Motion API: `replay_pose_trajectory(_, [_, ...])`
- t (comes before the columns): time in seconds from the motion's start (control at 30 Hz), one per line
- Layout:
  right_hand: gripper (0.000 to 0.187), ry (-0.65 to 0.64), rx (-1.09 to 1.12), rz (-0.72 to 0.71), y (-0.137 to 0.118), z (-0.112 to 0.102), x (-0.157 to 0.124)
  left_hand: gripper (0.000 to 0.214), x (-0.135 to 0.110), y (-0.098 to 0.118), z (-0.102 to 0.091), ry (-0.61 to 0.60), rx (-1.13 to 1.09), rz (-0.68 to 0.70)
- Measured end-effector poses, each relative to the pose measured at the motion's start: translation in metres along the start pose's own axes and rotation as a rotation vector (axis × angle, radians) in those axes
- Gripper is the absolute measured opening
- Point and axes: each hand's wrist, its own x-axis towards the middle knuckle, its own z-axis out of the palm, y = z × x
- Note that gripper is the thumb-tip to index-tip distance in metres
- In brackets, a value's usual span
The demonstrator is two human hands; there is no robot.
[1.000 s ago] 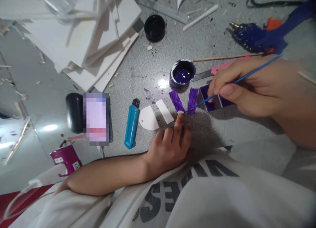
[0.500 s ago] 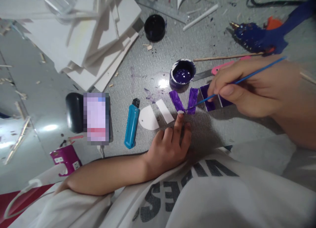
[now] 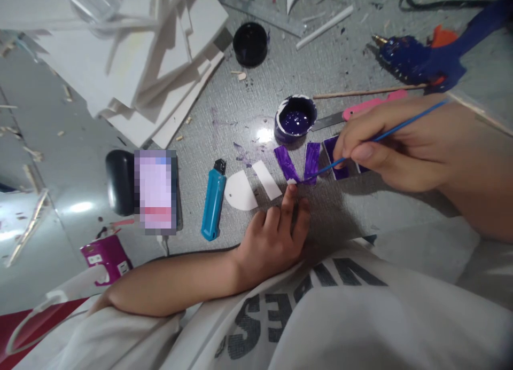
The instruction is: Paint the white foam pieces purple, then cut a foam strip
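Holding, right hand (image 3: 412, 154): thumb and fingers pinched round the blue-handled paintbrush (image 3: 404, 125).
Left hand (image 3: 272, 231): index extended, tip on the purple strip's near end; other fingers loosely bent, gripping nothing.
Purple strip (image 3: 286, 162): flat on the desk (image 3: 224, 113), between the paint pot (image 3: 289, 139) and the left hand; long axis slants from far left to near right; near end white.
Strip vs fingers: left hand nearer; from its index tip the strip runs toward the desk's far edge. Right fingers sit apart, toward the right edge.
Brush tip: beside the strip's near end, facing the second purple strip (image 3: 312, 162); contact too small to tell.
Toward left edge: white strip (image 3: 267, 180), then arch-shaped white piece (image 3: 241, 191), then utility knife (image 3: 213, 204).
Toward right edge: dark purple panel (image 3: 341, 173), partly behind the right fingers.
Near edge: hidden by the white shirt (image 3: 340, 316).
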Motion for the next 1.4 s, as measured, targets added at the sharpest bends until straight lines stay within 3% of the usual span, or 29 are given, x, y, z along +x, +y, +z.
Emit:
replay_pose_trajectory(0.1, [0.015,-0.03,0.032,-0.008,-0.0005,-0.0028,-0.0012,0.068,-0.0015,0.0007,-0.0001,-0.026,-0.01,0.0])
replay_pose_trajectory(0.23, [0.019,0.038,-0.03,0.073,-0.008,-0.0007,-0.0019,0.073,-0.0013,0.0022,-0.0014,-0.072,-0.004,-0.001])
replay_pose_trajectory(0.33, [0.018,0.073,-0.08,0.051,-0.0075,0.0025,-0.0011,0.07,-0.0015,0.0029,-0.003,-0.058,0.021,0.017])
replay_pose_trajectory(0.53, [0.013,-0.065,-0.016,-0.069,0.0004,0.0009,-0.0024,0.072,-0.0046,0.0037,-0.0039,-0.062,0.043,0.04])
replay_pose_trajectory(0.73, [0.014,0.078,-0.057,-0.001,-0.0054,0.0049,-0.0028,0.069,-0.0051,0.0044,-0.0049,0.0,0.073,0.046])
replay_pose_trajectory(0.93, [0.013,-0.066,-0.019,-0.068,-0.0004,0.0021,-0.0025,0.06,-0.0075,0.0036,-0.0059,0.012,0.047,0.059])
replay_pose_trajectory(1.1, [0.015,0.052,-0.08,0.003,-0.0059,0.0032,-0.0027,0.061,-0.0061,0.0028,-0.0053,0.021,0.04,0.065])
replay_pose_trajectory(1.23, [0.014,-0.05,-0.043,-0.079,-0.0061,0.0017,-0.0008,0.058,-0.0025,0.0027,-0.0059,0.046,0.055,0.072])
replay_pose_trajectory(1.4, [0.016,0.051,-0.086,-0.025,-0.0027,0.0027,-0.0016,0.062,-0.0026,0.0031,-0.0061,0.037,0.075,0.076])
